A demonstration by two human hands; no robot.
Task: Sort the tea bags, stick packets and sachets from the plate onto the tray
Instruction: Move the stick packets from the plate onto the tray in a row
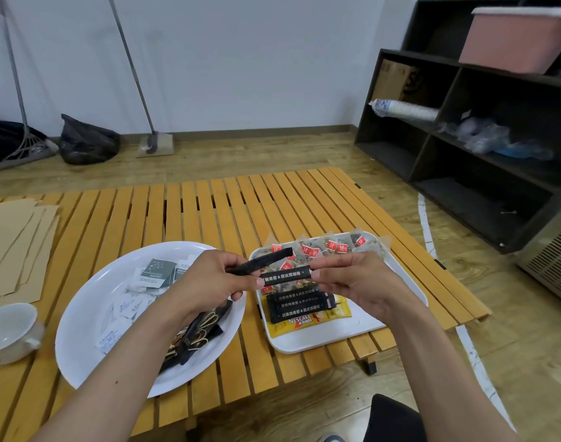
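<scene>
Both my hands are raised between the white plate (pixel 81 314) and the white tray (pixel 320 341). My left hand (pixel 209 282) grips two black stick packets: one (pixel 266 258) points up to the right, the other (pixel 287 275) lies level. My right hand (pixel 355 279) pinches the right end of the level packet. The tray holds a row of tea bags (pixel 330 247) with red tags along its far side, black stick packets (pixel 299 306) and yellow Nescafe sachets (pixel 304 323). White sachets (pixel 129 307), a dark sachet (pixel 156 271) and black stick packets (pixel 196 336) remain on the plate.
A white cup (pixel 9 333) stands at the left edge of the slatted wooden table (pixel 209 212). Brown paper envelopes (pixel 14 244) lie at the far left. A black shelf unit (pixel 480 138) stands on the floor to the right.
</scene>
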